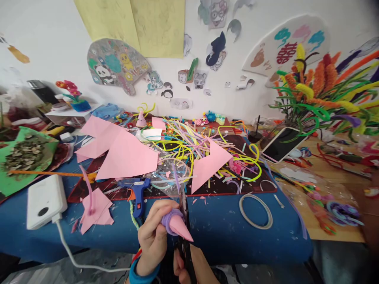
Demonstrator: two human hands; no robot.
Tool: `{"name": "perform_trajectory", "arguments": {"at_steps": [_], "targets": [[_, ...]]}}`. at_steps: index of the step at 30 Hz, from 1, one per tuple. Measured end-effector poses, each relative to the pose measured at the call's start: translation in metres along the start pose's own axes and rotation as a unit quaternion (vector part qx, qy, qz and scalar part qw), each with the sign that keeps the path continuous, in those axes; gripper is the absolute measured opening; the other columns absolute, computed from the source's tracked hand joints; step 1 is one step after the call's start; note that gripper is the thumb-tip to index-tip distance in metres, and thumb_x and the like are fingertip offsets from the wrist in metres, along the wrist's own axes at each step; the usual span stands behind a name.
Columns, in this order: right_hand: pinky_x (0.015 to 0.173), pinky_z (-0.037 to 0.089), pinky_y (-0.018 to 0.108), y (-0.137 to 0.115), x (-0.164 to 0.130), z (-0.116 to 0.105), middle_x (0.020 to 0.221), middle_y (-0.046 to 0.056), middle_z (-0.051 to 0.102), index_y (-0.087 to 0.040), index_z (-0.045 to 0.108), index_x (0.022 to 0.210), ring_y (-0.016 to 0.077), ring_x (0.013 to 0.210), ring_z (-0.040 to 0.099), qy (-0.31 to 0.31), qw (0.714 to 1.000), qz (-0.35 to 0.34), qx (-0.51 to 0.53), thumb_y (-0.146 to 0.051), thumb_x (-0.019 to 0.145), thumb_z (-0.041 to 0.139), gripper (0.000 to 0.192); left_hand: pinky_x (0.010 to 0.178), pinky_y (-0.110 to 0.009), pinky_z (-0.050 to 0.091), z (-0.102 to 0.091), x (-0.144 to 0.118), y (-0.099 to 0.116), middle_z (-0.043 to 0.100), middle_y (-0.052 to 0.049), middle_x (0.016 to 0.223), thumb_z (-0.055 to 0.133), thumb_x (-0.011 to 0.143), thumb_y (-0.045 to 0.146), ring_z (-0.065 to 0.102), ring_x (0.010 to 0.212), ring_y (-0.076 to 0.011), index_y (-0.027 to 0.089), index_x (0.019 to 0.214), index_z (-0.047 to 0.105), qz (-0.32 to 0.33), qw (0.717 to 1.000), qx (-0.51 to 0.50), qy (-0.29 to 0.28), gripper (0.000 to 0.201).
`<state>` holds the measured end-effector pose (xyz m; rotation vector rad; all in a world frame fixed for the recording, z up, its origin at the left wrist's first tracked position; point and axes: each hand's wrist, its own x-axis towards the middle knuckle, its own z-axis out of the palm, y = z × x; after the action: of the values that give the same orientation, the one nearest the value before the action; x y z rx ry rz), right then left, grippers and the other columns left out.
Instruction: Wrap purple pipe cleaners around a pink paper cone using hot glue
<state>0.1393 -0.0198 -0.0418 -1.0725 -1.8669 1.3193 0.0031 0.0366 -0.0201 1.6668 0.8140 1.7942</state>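
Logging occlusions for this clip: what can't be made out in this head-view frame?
- Right hand: cut off by the bottom edge; its grip on the scissors is hidden.
- Scissor handles: behind the pink cone and left hand.
- Purple wrap's far side: hidden by the cone.
- Wall stickers: too small to read.

Left hand [154, 240] raised, fingers curled in a closed grip, right hand [189, 264] just below it, fingers clenched

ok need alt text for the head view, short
A person's left hand holds a pink paper cone wrapped in purple pipe cleaner, while the right hand works black scissors beside it, above a blue table strewn with pink paper and pipe cleaners.
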Motion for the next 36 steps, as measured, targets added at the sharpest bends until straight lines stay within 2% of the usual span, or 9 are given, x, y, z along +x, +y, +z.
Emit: {"name": "perform_trajectory", "arguments": {"at_steps": [7,10,13,17,20,22,26,30,36], "targets": [[0.062,0.043,0.029,-0.017,-0.009,-0.014,0.074,0.0,0.054,-0.024,0.045,0.089,0.0159,0.064,0.051,0.035,0.993,0.018,0.112,-0.093,0.084,0.019,0.074,0.07,-0.034,0.061,0.017,0.013,0.007,0.075,-0.008,0.091,0.062,0.097,0.048,0.072,0.078,-0.021,0.024,0.111,0.077,-0.11,0.978,-0.165,0.061,0.031],[0.069,0.048,0.03,-0.023,-0.011,-0.033,0.083,0.003,0.058,-0.021,0.055,0.1,0.0177,0.072,0.055,0.082,0.986,0.077,0.121,-0.076,0.092,0.04,0.058,0.072,-0.028,0.062,0.019,0.02,0.012,0.073,-0.005,0.094,0.068,0.094,0.047,0.073,0.078,-0.0171,0.026,0.109,0.076,-0.156,0.956,-0.24,0.058,0.028],[0.072,0.05,0.032,-0.023,-0.008,-0.059,0.088,0.004,0.063,-0.02,0.064,0.102,0.0204,0.079,0.06,0.142,0.977,0.16,0.015,-0.045,0.084,0.068,0.031,0.081,-0.029,0.063,0.015,0.019,0.012,0.07,-0.004,0.101,0.076,0.089,0.041,0.076,0.089,-0.0179,0.025,0.104,0.074,-0.162,0.949,-0.267,0.043,0.022],[0.073,0.056,0.038,-0.017,0.0,-0.088,0.124,0.013,0.066,-0.019,0.064,0.125,0.0193,0.071,0.065,0.239,0.947,0.169,-0.135,-0.04,0.086,0.066,0.044,0.085,-0.032,0.064,0.009,0.013,0.011,0.066,-0.003,0.099,0.083,0.082,0.029,0.076,0.097,-0.0222,0.023,0.095,0.068,-0.105,0.963,-0.247,0.01,0.02],[0.085,0.058,0.047,-0.018,0.005,-0.093,0.137,0.018,0.062,-0.018,0.065,0.129,0.0266,0.086,0.072,0.336,0.912,0.111,-0.209,-0.04,0.093,0.062,0.043,0.087,-0.031,0.064,0.009,0.014,0.014,0.064,-0.002,0.095,0.082,0.081,0.019,0.075,0.097,-0.0212,0.021,0.092,0.064,-0.035,0.978,-0.206,-0.02,0.022],[0.095,0.057,0.048,-0.026,0.004,-0.089,0.13,0.015,0.067,-0.02,0.069,0.122,0.0307,0.106,0.07,0.355,0.908,0.01,-0.221,-0.035,0.096,0.061,0.031,0.089,-0.03,0.064,0.011,0.015,0.018,0.064,-0.001,0.092,0.081,0.082,0.015,0.075,0.095,-0.0192,0.02,0.092,0.062,-0.005,0.982,-0.185,-0.031,0.022],[0.093,0.059,0.029,-0.047,0.0,-0.076,0.116,0.007,0.074,-0.026,0.066,0.124,0.0207,0.106,0.072,0.241,0.945,-0.198,-0.096,-0.037,0.098,0.065,0.029,0.09,-0.027,0.064,0.012,0.015,0.021,0.065,-0.001,0.093,0.081,0.083,0.013,0.075,0.098,-0.0178,0.021,0.093,0.06,0.016,0.985,-0.167,-0.046,0.024],[0.088,0.059,0.022,-0.056,-0.001,-0.07,0.107,0.005,0.074,-0.026,0.066,0.121,0.017,0.096,0.072,0.23,0.941,-0.242,-0.054,-0.041,0.1,0.063,0.025,0.094,-0.026,0.063,0.007,0.009,0.019,0.067,-0.001,0.096,0.084,0.081,0.016,0.075,0.103,-0.0192,0.022,0.095,0.062,0.012,0.982,-0.17,-0.083,0.026],[0.077,0.059,0.026,-0.051,0.001,-0.07,0.101,0.005,0.073,-0.026,0.06,0.12,0.0178,0.087,0.07,0.195,0.939,-0.274,-0.066,-0.044,0.101,0.06,0.026,0.088,-0.03,0.066,0.003,0.005,0.017,0.068,-0.002,0.095,0.088,0.079,0.03,0.078,0.096,-0.0218,0.024,0.099,0.066,-0.048,0.965,-0.222,-0.134,0.03]]}}
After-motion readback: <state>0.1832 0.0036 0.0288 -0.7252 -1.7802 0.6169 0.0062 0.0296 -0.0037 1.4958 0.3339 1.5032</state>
